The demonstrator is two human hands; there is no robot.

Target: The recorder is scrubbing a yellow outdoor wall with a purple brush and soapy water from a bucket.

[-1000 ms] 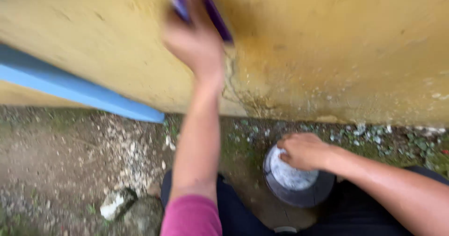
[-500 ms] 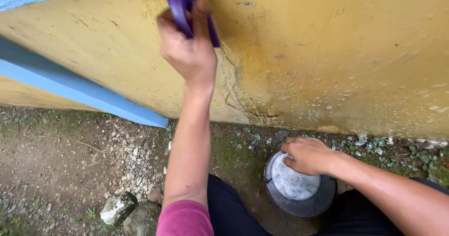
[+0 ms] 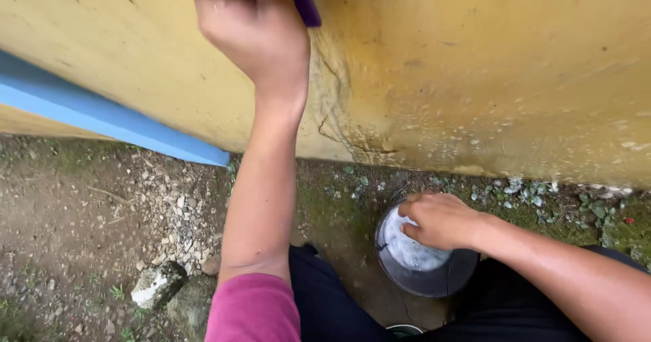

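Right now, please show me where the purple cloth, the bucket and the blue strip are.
purple cloth (image 3: 303, 2): head view, on its lower right edge.
bucket (image 3: 434, 284): head view, on its dark front rim.
blue strip (image 3: 102, 115): head view, on its middle.

Purple cloth (image 3: 302, 0): pressed flat against the yellow wall (image 3: 475, 64), mostly hidden, cut off by the top edge. Dark round bucket (image 3: 434, 281): upright on the ground at the wall's foot, filled with white soapy water, far rim gripped from above.
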